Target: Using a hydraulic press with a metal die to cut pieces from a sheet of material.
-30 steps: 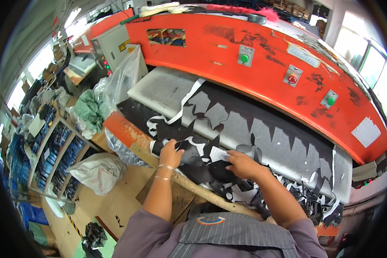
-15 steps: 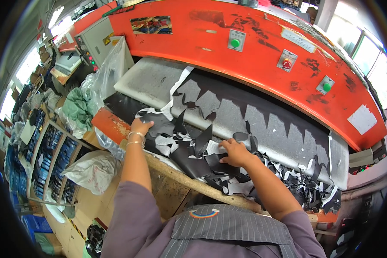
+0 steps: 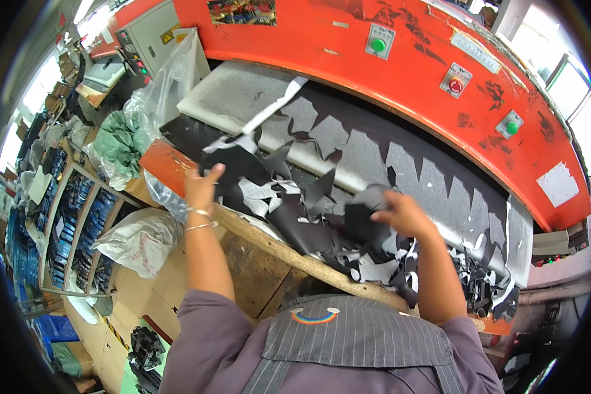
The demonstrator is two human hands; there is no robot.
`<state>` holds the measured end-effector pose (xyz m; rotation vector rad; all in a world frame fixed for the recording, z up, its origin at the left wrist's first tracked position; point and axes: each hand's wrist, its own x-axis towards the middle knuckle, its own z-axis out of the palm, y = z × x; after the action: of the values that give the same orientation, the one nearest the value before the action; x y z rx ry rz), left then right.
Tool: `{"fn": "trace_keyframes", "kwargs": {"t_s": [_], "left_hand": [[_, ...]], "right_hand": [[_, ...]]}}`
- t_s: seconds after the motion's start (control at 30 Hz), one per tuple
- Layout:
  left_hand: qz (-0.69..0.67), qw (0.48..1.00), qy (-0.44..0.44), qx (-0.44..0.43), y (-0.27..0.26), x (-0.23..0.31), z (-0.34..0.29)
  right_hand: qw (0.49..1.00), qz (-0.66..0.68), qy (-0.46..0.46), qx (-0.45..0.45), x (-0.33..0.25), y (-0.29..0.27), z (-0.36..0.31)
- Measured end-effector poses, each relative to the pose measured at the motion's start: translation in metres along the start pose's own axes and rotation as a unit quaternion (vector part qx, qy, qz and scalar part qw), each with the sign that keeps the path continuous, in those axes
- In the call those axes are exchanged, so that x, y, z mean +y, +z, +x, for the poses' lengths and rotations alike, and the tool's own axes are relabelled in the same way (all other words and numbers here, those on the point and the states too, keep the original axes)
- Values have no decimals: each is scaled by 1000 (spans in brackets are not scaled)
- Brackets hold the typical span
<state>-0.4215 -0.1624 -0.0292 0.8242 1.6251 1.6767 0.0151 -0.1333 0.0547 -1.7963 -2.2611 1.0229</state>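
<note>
Thin black sheet scraps with pale undersides, leather-like, lie in a heap along the front of the machine bed. At the heap's left end my left hand (image 3: 201, 188) has its thumb spread from its fingers, against the edge of a broad black piece (image 3: 238, 164). It does not appear to grip this piece. My right hand (image 3: 404, 215) is over the middle of the heap, its fingers closed on a dark offcut (image 3: 364, 223). Part of that grip is hidden by the hand. Behind it, a black sheet (image 3: 348, 111) with a jagged cut edge lies on the grey bed.
A red machine beam (image 3: 295, 39) with green buttons and a red one spans the back. A wooden rail (image 3: 289, 257) edges the bed's front. To the left are clear plastic sheeting (image 3: 177, 72), a white sack (image 3: 141, 243) and a rack (image 3: 79, 223) of blue items.
My right hand has shifted right and up, now with a dark offcut in its fingers. My left hand has moved slightly left and up; the broad piece beside it looks darker and tilted.
</note>
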Motion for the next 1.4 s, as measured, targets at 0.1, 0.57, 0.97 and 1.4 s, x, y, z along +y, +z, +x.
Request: {"fn": "trace_keyframes", "kwargs": {"t_s": [0.1, 0.57, 0.97, 1.4], "left_hand": [[-122, 986, 108, 45, -22, 53, -26], [-366, 865, -120, -320, 59, 31, -173], [-335, 931, -99, 101, -57, -9, -281], [-392, 700, -175, 571, -181, -191, -632]], "right_hand": [[944, 271, -115, 147, 25, -38, -33], [891, 394, -218, 54, -49, 71, -59], [939, -143, -312, -28, -29, 117, -5], [850, -146, -479, -163, -13, 77, -69]]}}
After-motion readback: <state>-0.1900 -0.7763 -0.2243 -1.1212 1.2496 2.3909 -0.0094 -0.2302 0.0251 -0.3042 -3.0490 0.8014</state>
